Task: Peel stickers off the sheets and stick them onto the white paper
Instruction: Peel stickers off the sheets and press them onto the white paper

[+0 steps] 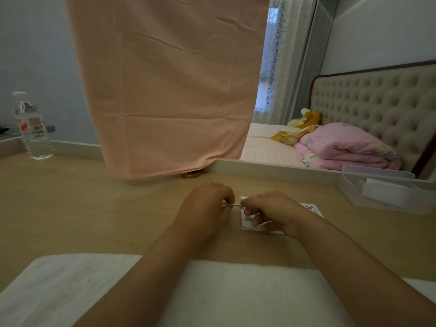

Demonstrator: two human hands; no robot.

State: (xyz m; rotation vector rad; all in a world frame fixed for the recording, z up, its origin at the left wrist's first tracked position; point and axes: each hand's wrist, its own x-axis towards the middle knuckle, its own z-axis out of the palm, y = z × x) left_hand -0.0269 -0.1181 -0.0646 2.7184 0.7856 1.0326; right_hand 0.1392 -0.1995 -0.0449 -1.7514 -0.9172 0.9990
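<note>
A thin sticker sheet (232,205), seen edge-on, is held just above the wooden desk (82,208) between both hands. My left hand (203,208) pinches its left end. My right hand (273,212) pinches at its right end with curled fingers. Under my right hand lies a white sheet with small cartoon stickers (311,207), mostly hidden by the hand. A large white paper (236,296) lies at the near edge of the desk, under my forearms.
A clear plastic water bottle (31,128) stands at the far left. A translucent plastic box (387,192) with white items sits at the right. A pink cloth (165,90) hangs over the desk's back edge, a gold lid (190,175) below it.
</note>
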